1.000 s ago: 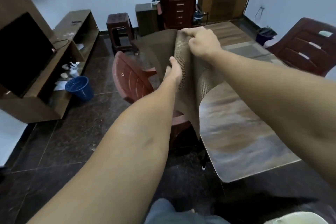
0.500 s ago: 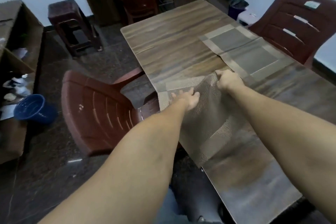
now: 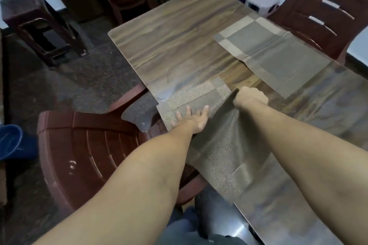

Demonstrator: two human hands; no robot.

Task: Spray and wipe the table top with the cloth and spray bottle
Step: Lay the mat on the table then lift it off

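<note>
Dark speckled floor tiles (image 3: 83, 77) fill the left of the view, with a dark stool (image 3: 37, 26) at the far left and a maroon plastic chair (image 3: 87, 157) pulled close to the near-left edge of the desk (image 3: 179, 42), whose wood-grain top runs from the near right corner away toward the upper middle. On that near-left edge lies a woven brown-grey mat (image 3: 219, 145), patterned with lighter bands and squares; its long axis runs along the desk edge, from the near end toward the far end, and its near part hangs slightly over the edge. The left hand (image 3: 194, 118) lies flat on the mat's far portion, fingers spread and grasping nothing. Just to its right, the right hand (image 3: 250, 98) is clenched around a raised fold of the mat, so that the fabric rises in a ridge between the two hands. Farther right and well apart, two more mats (image 3: 272, 49) of the same weave lie flat, overlapping, near the desk's right edge, beside a second maroon chair (image 3: 322, 16). No spray bottle can be made out.
</note>
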